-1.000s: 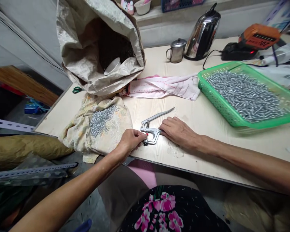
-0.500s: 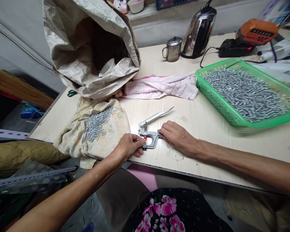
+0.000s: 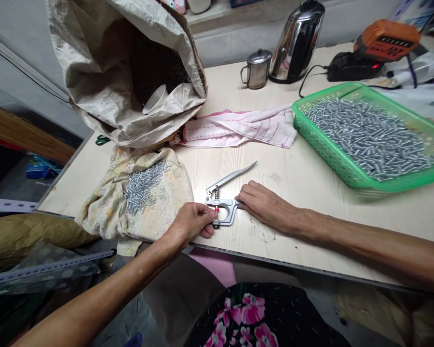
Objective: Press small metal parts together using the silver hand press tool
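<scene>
On the table near its front edge lies a grey pair of snap-fastener pliers (image 3: pixel 232 211), its upper lever raised and a spring under it. Wrapped round the lower handle is my right hand (image 3: pixel 258 202). With thumb and fingers pinched together, my left hand (image 3: pixel 197 219) is at the tool's jaws, just below a red part; what it pinches is too small to make out. Left of it, a pile of small silver metal springs or pins (image 3: pixel 142 188) lies on a crumpled yellowish floral cloth (image 3: pixel 173 207).
A green basket (image 3: pixel 332 156) full of similar metal pieces stands at right. Behind are a large open woven sack (image 3: pixel 104 86) with a white bowl (image 3: pixel 155 100), a pink-and-white towel (image 3: pixel 238 127), a lidded metal mug (image 3: pixel 259 72), a kettle (image 3: pixel 296 43) and an orange battery (image 3: pixel 388 41) on a charger.
The view has shifted slightly. Both hands and the pliers stay in nearly the same place, with the lever still raised.
</scene>
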A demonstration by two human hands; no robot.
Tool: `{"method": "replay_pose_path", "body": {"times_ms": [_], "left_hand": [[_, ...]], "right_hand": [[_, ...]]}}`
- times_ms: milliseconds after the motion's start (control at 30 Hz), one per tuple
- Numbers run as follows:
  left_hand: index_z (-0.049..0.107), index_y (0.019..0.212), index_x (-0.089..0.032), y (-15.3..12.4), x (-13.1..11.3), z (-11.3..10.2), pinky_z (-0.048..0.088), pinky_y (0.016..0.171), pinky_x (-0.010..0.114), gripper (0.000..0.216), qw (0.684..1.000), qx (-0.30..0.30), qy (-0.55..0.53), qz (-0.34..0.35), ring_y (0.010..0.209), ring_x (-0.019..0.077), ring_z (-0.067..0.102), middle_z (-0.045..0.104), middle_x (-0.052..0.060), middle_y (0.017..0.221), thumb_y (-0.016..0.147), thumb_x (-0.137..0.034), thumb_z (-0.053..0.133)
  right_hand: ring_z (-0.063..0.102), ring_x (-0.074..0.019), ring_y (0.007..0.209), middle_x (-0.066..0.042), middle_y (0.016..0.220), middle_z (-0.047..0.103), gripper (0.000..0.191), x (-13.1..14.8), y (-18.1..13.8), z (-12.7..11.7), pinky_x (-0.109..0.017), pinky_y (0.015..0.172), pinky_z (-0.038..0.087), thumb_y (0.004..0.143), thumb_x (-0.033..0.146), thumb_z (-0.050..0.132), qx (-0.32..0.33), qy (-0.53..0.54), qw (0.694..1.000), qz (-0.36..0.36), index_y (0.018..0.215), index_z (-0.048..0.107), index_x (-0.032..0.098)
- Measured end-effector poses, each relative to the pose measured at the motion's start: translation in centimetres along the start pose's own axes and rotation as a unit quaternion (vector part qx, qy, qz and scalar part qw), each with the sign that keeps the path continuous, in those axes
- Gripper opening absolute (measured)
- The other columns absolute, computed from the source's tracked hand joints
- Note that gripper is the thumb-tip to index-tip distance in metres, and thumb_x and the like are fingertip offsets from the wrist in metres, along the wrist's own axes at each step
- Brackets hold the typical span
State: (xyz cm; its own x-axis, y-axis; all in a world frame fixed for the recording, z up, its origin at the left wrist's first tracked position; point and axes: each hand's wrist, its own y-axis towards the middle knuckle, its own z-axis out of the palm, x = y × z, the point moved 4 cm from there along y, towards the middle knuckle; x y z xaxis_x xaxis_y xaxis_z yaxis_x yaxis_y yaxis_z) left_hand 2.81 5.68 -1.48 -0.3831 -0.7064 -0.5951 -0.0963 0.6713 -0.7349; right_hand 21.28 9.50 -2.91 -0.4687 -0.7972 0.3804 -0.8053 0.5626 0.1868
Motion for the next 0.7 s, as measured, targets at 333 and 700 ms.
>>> {"method": "replay_pose_path", "body": {"times_ms": [333, 700], "left_hand": [[0.057, 0.064, -0.015, 0.2, 0.2, -0.1, 0.034, 0.038, 0.018, 0.024, 0.999, -0.004, 0.028, -0.032, 0.030, 0.0073, 0.039, 0.047, -0.005, 0.034, 0.082, -0.026, 0.067], [0.056, 0.061, -0.015, 0.0, -0.1, 0.1, 0.028, 0.039, 0.019, 0.026, 0.999, -0.006, 0.040, -0.035, 0.030, 0.0074, 0.037, 0.049, -0.003, 0.035, 0.083, -0.026, 0.065]], "right_hand": [[0.043, -0.0394, 0.121, -0.024, 0.135, 0.049, 0.091, -2.9, 1.6, -3.0, -0.051, 0.095, 0.038, 0.071, 0.073, 0.065, 0.022, -0.117, 0.993, -0.002, 0.135, 0.046, 0.011], [0.053, -0.0331, 0.100, -0.016, 0.110, 0.060, 0.075, -3.2, 2.6, -3.3, -0.045, 0.084, 0.041, 0.065, 0.066, 0.074, 0.096, -0.158, 0.982, 0.046, 0.115, 0.058, 0.013]]}}
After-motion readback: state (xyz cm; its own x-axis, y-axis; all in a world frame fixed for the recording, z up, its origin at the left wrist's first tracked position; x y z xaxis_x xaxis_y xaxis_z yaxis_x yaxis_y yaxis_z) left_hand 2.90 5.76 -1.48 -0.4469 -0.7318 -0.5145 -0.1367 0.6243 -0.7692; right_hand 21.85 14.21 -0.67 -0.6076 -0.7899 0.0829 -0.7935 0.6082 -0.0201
